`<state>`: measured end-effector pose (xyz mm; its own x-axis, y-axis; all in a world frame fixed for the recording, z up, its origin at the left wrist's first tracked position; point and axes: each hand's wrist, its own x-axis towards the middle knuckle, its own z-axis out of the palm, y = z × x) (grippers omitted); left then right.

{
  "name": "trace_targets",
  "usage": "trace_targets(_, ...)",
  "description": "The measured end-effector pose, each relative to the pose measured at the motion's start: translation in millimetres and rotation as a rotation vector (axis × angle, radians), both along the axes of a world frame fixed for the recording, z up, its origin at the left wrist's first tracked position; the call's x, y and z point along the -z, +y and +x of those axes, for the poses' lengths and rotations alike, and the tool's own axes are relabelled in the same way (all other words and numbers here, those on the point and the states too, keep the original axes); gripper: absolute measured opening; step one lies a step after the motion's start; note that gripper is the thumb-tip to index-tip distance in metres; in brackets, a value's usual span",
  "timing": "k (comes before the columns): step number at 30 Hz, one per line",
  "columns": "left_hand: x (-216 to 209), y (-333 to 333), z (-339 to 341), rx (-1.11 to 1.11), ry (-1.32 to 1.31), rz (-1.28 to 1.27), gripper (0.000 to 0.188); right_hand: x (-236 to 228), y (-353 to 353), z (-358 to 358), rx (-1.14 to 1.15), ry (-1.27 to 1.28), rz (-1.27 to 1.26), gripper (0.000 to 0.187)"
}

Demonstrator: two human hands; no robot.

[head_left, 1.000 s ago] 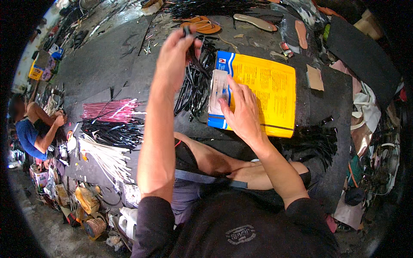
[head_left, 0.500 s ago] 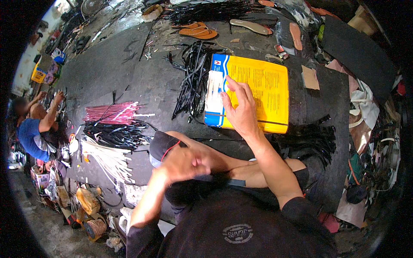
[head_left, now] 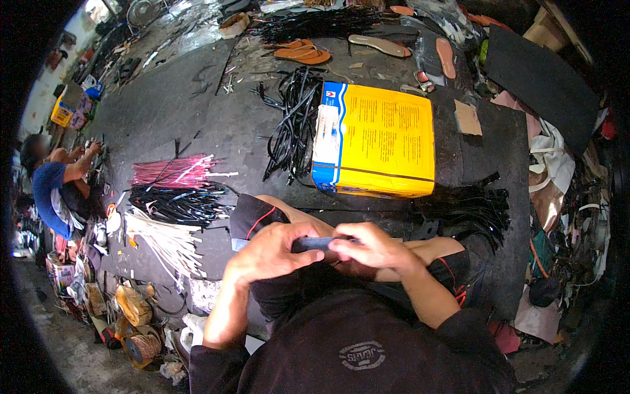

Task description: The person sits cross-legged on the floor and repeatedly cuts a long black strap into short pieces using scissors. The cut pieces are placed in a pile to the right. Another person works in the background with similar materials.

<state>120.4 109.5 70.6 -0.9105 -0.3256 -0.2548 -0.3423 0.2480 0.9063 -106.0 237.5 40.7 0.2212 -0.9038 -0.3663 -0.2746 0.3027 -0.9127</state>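
A short dark bar-shaped piece [head_left: 311, 243] is held low over my lap; its exact kind is hard to make out. My left hand [head_left: 272, 249] is closed round it, the thumb along its near side. At its right end, the curled fingers of my right hand [head_left: 371, 248] grip it. Beyond my hands, a yellow and blue box [head_left: 387, 134] lies on the dark mat, untouched. Bundles of black strips [head_left: 292, 128] lie against the box's left side, and more black strips [head_left: 469, 207] spread out at its right.
Pink strips [head_left: 174, 172], black strips [head_left: 177, 205] and white strips [head_left: 164, 243] lie left of my knee. Orange sandals [head_left: 302, 52] and loose soles [head_left: 379, 45] lie at the far side. Another person [head_left: 52, 184] sits at far left. Scraps [head_left: 551, 164] pile up at right.
My right hand has come back from above the yellow box to my lap and joined my left hand at the dark piece. My left hand, blurred before, now shows clearly.
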Motion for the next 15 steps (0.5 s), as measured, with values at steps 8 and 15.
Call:
trace_targets(8,-13,-64,-7,-0.008,-0.066,0.158,0.019,-88,50,-131,0.381,0.414,0.046,0.018)
trace_targets(15,3,-113,-60,-0.285,0.024,-0.059,0.02,-103,58,-220,0.621,0.668,-0.036,0.022)
